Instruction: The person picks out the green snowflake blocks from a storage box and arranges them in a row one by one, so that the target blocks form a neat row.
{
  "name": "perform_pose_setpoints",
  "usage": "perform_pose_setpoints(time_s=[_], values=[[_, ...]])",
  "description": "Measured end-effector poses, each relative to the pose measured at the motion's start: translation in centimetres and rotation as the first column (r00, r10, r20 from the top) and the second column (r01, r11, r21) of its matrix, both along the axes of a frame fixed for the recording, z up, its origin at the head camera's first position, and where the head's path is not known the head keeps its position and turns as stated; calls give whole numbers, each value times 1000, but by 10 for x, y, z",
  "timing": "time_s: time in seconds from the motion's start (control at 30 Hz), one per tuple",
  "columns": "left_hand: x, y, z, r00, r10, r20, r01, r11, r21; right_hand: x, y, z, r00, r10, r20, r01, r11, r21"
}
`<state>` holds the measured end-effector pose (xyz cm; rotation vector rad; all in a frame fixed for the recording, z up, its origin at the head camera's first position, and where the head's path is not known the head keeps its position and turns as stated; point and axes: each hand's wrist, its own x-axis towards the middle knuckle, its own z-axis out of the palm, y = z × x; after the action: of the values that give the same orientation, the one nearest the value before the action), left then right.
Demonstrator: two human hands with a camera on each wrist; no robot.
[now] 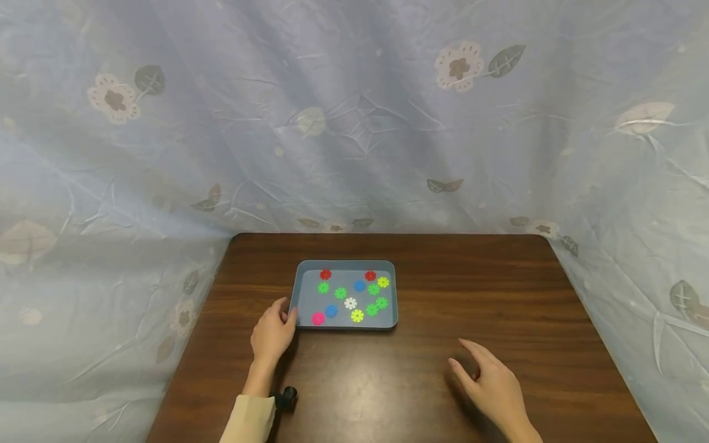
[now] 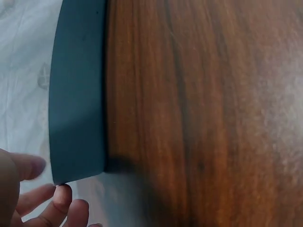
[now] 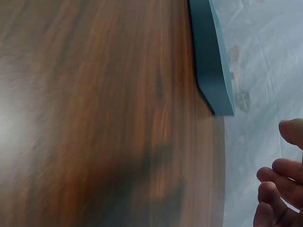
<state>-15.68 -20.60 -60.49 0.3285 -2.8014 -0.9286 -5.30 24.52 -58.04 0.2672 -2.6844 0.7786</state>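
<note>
One tray [image 1: 344,277] touches left fingers [image 2: 60,198], grip unclear, well apart from relaxed right fingers [image 3: 270,191]

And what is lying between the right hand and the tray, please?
Only a bare stretch of the brown tabletop lies between the right hand and the tray; no object stands there. The head view shows this.

Cream left sleeve [image 1: 248,421], black wrist camera [image 1: 287,399]
</note>
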Motion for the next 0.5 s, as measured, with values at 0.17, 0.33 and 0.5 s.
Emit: perform_pose_setpoints(time_s=[0.17,0.33,0.5], values=[[-3,-3,-8,999,8,42,-8,1000,1,-21,-18,-3,998,67,9,-67,998,-23],[-3,-3,-11,999,11,41,-12,1000,22,-48,-36,-6,993,102,60,-99,994,-48],[-3,-2,-13,999,9,42,-10,999,36,-72,-54,-11,989,126,79,-122,991,-53]])
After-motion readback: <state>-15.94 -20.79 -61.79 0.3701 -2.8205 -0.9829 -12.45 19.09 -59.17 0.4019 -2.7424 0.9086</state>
